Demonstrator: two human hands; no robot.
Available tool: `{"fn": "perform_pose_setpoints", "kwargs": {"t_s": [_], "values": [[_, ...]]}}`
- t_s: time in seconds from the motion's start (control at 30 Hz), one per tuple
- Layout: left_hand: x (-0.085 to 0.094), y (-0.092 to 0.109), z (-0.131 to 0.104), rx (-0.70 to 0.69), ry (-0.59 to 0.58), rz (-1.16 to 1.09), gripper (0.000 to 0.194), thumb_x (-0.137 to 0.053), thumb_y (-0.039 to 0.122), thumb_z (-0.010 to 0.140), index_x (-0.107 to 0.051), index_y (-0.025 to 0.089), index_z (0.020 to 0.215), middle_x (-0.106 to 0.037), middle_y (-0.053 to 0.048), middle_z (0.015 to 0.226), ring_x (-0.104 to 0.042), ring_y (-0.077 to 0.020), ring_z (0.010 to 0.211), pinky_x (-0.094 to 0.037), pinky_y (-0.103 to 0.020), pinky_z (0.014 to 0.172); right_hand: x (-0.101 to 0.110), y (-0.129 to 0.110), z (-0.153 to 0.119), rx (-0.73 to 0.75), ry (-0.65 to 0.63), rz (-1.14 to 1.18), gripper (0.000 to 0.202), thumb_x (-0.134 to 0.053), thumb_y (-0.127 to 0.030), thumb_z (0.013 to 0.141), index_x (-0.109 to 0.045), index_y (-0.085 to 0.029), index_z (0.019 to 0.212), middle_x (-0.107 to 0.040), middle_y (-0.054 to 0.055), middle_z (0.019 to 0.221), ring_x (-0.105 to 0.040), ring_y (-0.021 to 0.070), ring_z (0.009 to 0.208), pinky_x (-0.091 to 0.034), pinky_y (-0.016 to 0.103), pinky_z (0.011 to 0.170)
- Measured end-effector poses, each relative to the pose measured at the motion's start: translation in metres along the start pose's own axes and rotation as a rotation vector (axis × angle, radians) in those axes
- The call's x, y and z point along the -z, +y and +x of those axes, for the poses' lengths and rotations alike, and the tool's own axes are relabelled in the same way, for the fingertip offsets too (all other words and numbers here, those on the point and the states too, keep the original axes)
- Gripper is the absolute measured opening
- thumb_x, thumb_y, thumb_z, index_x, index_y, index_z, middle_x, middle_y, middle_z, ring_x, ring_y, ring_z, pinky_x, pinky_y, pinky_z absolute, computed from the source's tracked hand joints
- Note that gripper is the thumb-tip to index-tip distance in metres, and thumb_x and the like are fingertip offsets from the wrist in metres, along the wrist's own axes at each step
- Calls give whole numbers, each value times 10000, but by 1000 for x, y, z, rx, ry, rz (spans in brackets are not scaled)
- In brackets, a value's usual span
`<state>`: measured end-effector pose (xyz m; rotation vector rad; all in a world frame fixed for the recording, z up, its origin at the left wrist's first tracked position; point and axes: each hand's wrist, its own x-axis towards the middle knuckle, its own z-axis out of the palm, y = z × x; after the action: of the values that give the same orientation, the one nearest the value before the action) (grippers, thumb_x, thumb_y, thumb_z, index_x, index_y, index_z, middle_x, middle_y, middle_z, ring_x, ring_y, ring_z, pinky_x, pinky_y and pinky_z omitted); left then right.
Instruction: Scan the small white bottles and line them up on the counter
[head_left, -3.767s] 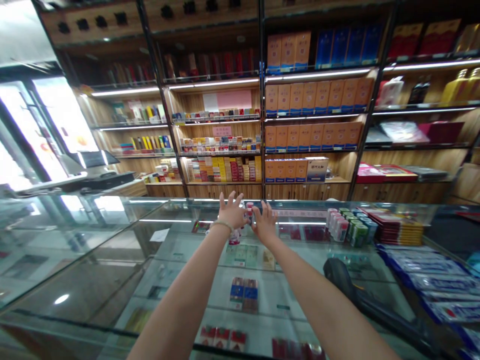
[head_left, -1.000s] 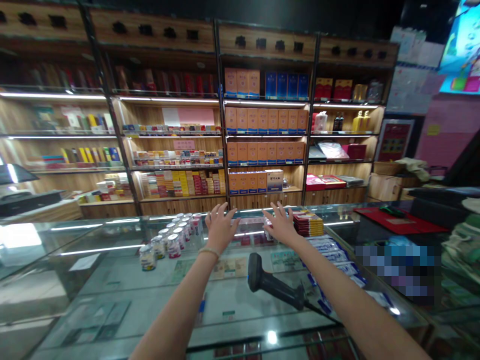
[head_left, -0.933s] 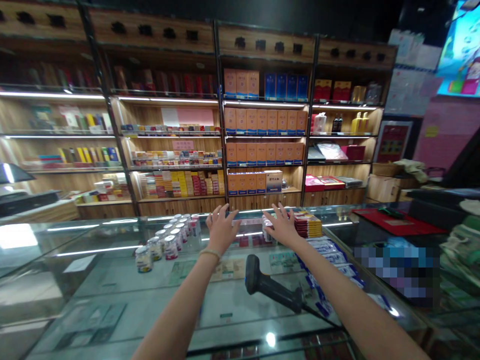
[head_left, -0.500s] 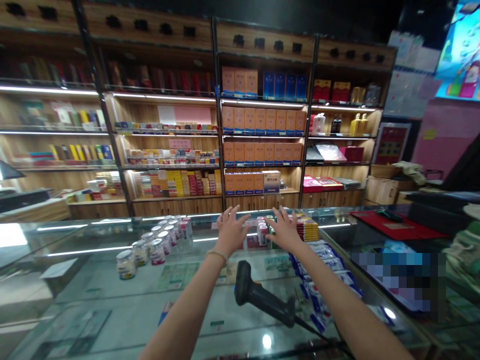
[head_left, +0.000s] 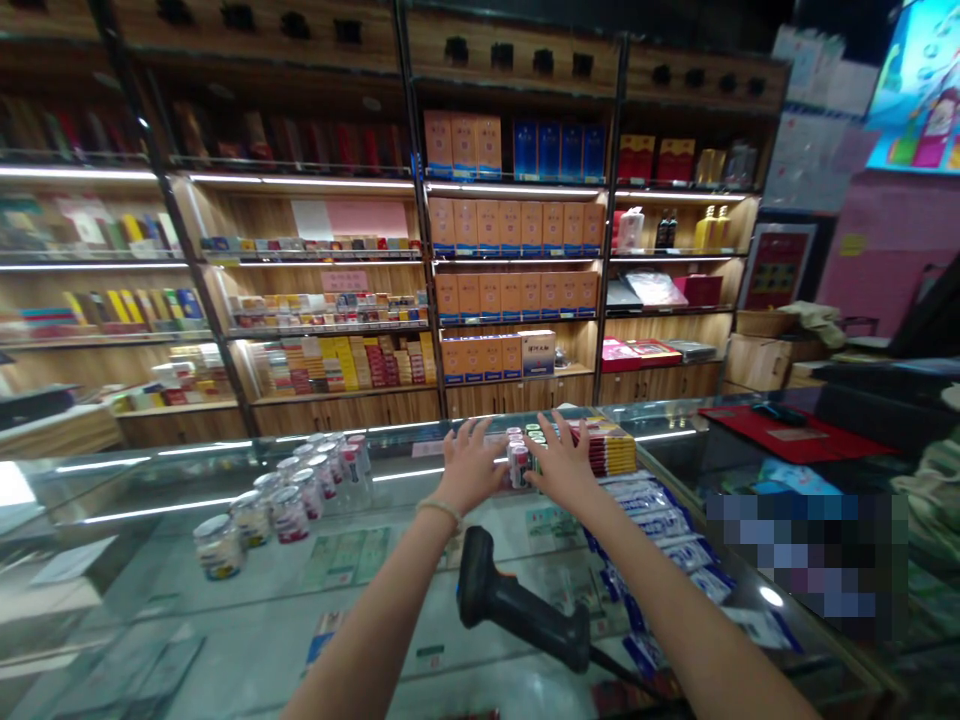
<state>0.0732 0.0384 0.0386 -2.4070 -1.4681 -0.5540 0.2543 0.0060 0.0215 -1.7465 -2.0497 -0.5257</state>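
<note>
At mid-frame, a small pink-topped container [head_left: 519,468] stands upright between the left hand [head_left: 471,470] and right hand [head_left: 564,470], seemingly nearer the right. Both hands' fingers [head_left: 463,435] are spread; contact is unclear

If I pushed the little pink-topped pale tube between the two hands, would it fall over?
The small, pink-topped, pale cylindrical container might tip: it stands taller than it is wide. Once down, its round sides would probably let it roll on the flat, clear glass countertop. Being small, it's likely light.
</note>
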Motion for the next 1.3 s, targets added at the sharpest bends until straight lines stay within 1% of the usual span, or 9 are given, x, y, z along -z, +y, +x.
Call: {"fn": "perform_pose_setpoints", "kwargs": {"t_s": [0.23, 0.43, 0.53, 0.63, 0.8, 1.0, 1.13, 1.23, 1.3], "values": [[-4, 3, 2, -49, -19, -4, 412, -667, 394, 864, -643, 408, 1276, -405, -65, 1582, -282, -377, 1475, -211, -667, 1159, -5, -1, 1, 10, -10, 15, 588, -715, -433, 842, -568, -267, 1387, -310, 134, 1634, -208, 387, 1504, -110, 693, 1155], [-3, 7, 0, -77, -39, -5, 320, -651, 402, 878, -703, 371, 1192, -427, -81, 1568, -298, -396, 1465, -212, -697, 1144, -11, -2, 2, 25, 1, 6, 520, -733, -384, 833, -622, -248, 1323, -349, 140, 1615, -241, 380, 1495, -106, 691, 1159], [0, 9, 0, -83, -17, -30, 278, -669, 397, 867, -735, 376, 1136, -465, -75, 1541, -309, -396, 1455, -212, -700, 1140, -11, -2, 2, 28, 22, 21, 431, -744, -354, 825, -676, -251, 1238, -388, 133, 1596, -270, 378, 1482, -127, 694, 1152], [1, 9, 1, -87, 24, -73, 225, -697, 373, 846, -768, 383, 1059, -501, -63, 1511, -320, -399, 1440, -205, -710, 1132, -9, -4, 1, 18, 85, 35, 296, -742, -327, 830, -727, -246, 1114, -431, 114, 1572, -294, 362, 1474, -140, 674, 1160], [0, 9, 3, -91, 71, -132, 130, -744, 334, 807, -797, 361, 922, -539, -43, 1480, -319, -393, 1437, -198, -694, 1141, -8, -7, 0, 9, 179, 58, 147, -717, -302, 856, -743, -240, 987, -485, 82, 1537, -315, 332, 1468, -118, 645, 1181], [0, 8, 2, -74, 99, -133, 132, -768, 321, 790, -782, 331, 922, -549, -41, 1469, -330, -377, 1435, -211, -669, 1151, -8, -8, 0, 32, 207, 73, 116, -680, -284, 877, -740, -231, 962, -464, 79, 1554, -288, 333, 1480, -89, 650, 1183], [9, 4, 1, -21, 108, -165, 178, -767, 368, 795, -762, 347, 972, -534, -32, 1486, -334, -348, 1444, -239, -627, 1151, -3, -9, 2, 1, 208, 125, 149, -643, -322, 913, -732, -242, 1002, -447, 68, 1566, -276, 338, 1482, -118, 661, 1168], [18, -3, -2, 39, 102, -193, 251, -768, 371, 791, -751, 369, 1041, -527, -26, 1496, -337, -339, 1446, -248, -613, 1150, 4, -12, 6, -10, 193, 180, 174, -609, -368, 937, -732, -257, 991, -449, 61, 1564, -260, 340, 1487, -131, 675, 1153], [23, -7, -6, 55, 104, -198, 243, -763, 368, 794, -757, 364, 1037, -525, -23, 1499, -338, -339, 1446, -251, -604, 1152, 11, -14, 8, -4, 190, 213, 183, -593, -376, 947, -733, -264, 982, -452, 56, 1561, -251, 331, 1490, -130, 674, 1152]]}}
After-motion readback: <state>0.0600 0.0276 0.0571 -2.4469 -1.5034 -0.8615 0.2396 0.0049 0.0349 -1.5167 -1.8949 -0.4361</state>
